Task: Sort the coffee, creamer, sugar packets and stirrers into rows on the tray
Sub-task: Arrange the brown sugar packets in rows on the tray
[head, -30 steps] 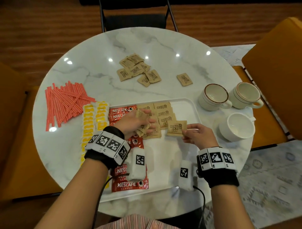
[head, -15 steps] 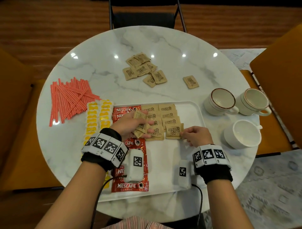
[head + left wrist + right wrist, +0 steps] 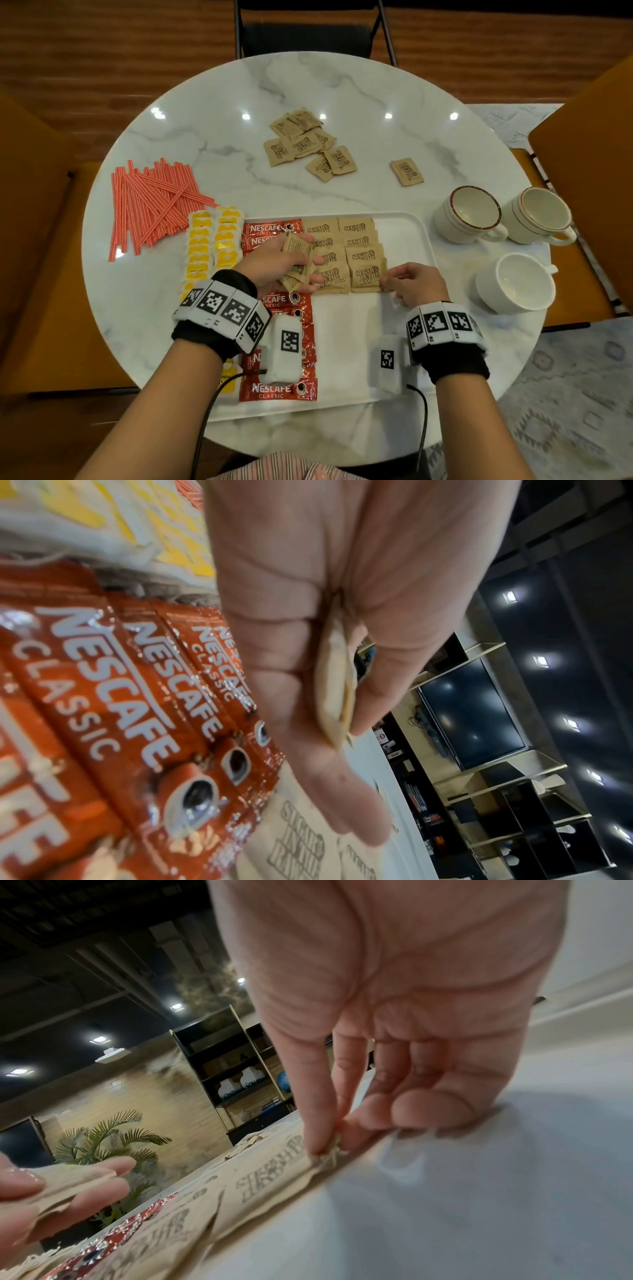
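A white tray (image 3: 404,342) holds a column of red coffee sachets (image 3: 278,391) and two columns of brown sugar packets (image 3: 356,240). My left hand (image 3: 291,262) hovers over the coffee column and holds a small stack of sugar packets (image 3: 335,685) between thumb and fingers. My right hand (image 3: 399,282) pinches the right edge of the nearest sugar packet (image 3: 367,279) in the right column, flat on the tray (image 3: 479,1218). Yellow creamer packets (image 3: 212,243) lie left of the tray. Red stirrers (image 3: 150,202) are piled further left.
More loose sugar packets (image 3: 308,144) lie at the table's far middle, with a single one (image 3: 406,171) to their right. Three white cups (image 3: 469,214) (image 3: 537,214) (image 3: 513,282) stand right of the tray. Orange chairs flank the round marble table (image 3: 342,92).
My right hand has brought a sugar packet down and leftward onto the tray, at the near end of the right column. The left hand keeps its stack.
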A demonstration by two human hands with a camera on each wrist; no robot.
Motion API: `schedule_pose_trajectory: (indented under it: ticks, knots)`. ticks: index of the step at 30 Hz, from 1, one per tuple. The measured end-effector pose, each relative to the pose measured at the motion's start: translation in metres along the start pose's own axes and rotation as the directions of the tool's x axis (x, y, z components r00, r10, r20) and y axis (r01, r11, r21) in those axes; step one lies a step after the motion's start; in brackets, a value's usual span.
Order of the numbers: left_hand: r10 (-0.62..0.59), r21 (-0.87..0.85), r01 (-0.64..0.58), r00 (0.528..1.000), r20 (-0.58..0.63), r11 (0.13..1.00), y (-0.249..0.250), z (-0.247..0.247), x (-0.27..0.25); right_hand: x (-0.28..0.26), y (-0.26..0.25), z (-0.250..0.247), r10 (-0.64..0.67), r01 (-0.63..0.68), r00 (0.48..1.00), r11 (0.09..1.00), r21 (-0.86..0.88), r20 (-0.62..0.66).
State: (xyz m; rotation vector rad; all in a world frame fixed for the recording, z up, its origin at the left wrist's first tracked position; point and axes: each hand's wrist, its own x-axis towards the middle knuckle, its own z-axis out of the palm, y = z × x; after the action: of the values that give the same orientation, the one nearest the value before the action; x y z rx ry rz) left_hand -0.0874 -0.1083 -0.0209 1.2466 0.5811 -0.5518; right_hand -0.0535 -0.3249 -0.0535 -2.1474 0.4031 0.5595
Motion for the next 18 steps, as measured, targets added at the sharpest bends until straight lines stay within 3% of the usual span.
schedule_pose_trajectory:
  ticks: [14, 18]
  knots:
    - [-0.013, 0.002, 0.013, 1.0, 0.0, 1.0, -0.002, -0.0054, -0.0035, -0.0027, -0.0002, 0.0029, 0.03, -0.026, 0.995, 0.999, 0.041, -0.099]
    - [-0.024, 0.016, 0.023, 0.998, 0.066, 1.0, -0.0018, -0.007, -0.0066, -0.0092, -0.0045, 0.0007, -0.014, 0.023, 0.993, 0.997, 0.069, -0.118]
